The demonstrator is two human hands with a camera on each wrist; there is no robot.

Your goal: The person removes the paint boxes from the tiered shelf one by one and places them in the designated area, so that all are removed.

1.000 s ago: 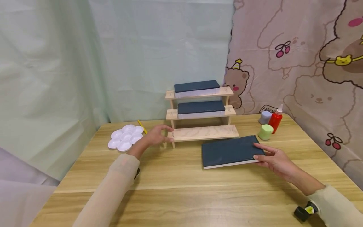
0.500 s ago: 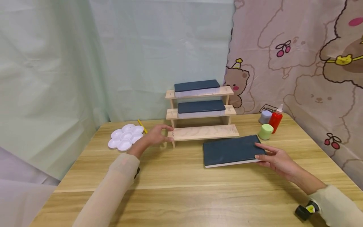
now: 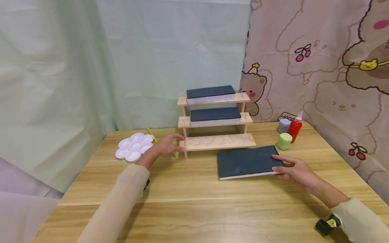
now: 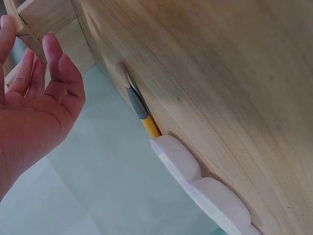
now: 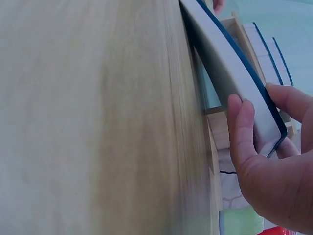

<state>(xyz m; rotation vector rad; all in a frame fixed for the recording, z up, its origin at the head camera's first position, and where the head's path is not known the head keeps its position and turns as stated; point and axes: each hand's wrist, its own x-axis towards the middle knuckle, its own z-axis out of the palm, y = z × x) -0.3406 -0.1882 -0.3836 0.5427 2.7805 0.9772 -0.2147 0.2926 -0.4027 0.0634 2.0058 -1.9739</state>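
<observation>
At the far left we see the white flower-shaped palette (image 3: 135, 145), its lower right edge close behind the left wrist; the left wrist view cuts it off at the bottom. Beside it lies the yellow brush (image 3: 152, 135), whose near end we cannot make out behind the palette, though the left wrist view shows its bristles. The left hand (image 3: 167, 145) grips the left end of the lowest step of the wooden stand (image 3: 218, 141), its fingers covering that end. On the upper two steps sit an upper box (image 3: 211, 92) and a middle box (image 3: 215, 114), both dark-topped with pale sides. In front of the lowest step, to its right, is the held box (image 3: 247, 162), tilted with its right end off the table (image 3: 194, 216); we cannot tell whether its left end touches the wood. The right hand (image 3: 296, 173) pinches that right end between thumb and fingers, hiding part of the edge. Beyond it stand the lavender jar (image 3: 284, 125) and, nearer us, the green jar (image 3: 284, 141), with the red bottle (image 3: 294, 130) partly covered behind it; the right wrist view crops the bottle.
</observation>
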